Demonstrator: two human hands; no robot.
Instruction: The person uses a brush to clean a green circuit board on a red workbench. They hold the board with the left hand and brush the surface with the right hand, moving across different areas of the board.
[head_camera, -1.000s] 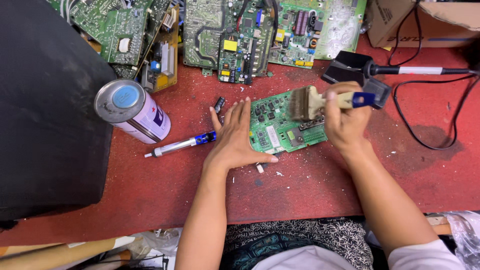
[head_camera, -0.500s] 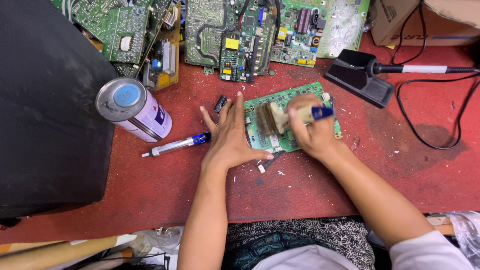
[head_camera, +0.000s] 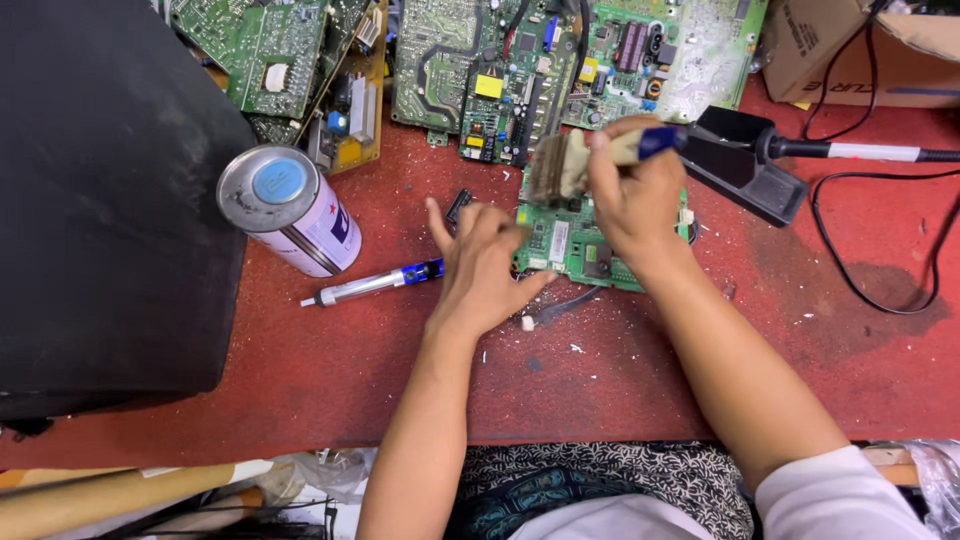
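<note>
head view, looking down: nearest the camera, two bare forearms run up from the lower edge over a patterned garment and a white sleeve onto a worn red tabletop (head_camera: 300, 380). the left hand (head_camera: 478, 268) lies flat with fingers spread, palm down, pressing on the left edge of a small green circuit board (head_camera: 575, 245) that lies flat on the red surface; it grips nothing, it only holds the board down. just left of that hand a slim silver tool with a blue collar (head_camera: 372, 285) lies on the table, its blue end near the fingers. a few white crumbs lie on the red surface below the hand.

the right hand (head_camera: 635, 195) is over the far part of the board, fingers curled shut round the handle of a brush (head_camera: 565, 165) with a pale body and a blue end; its dark bristles point down at the board's upper left corner, blurred.

farther left stands a spray can (head_camera: 290, 210) with a grey top and blue cap centre, tilted against a large black object (head_camera: 100, 200). right of the brush hand sits a black soldering-iron stand (head_camera: 750, 170) with the iron's handle and a black cable running right. along the far edge lie several larger green circuit boards (head_camera: 500, 60), overlapping, and a cardboard box (head_camera: 860, 50) at the far right corner.
</note>
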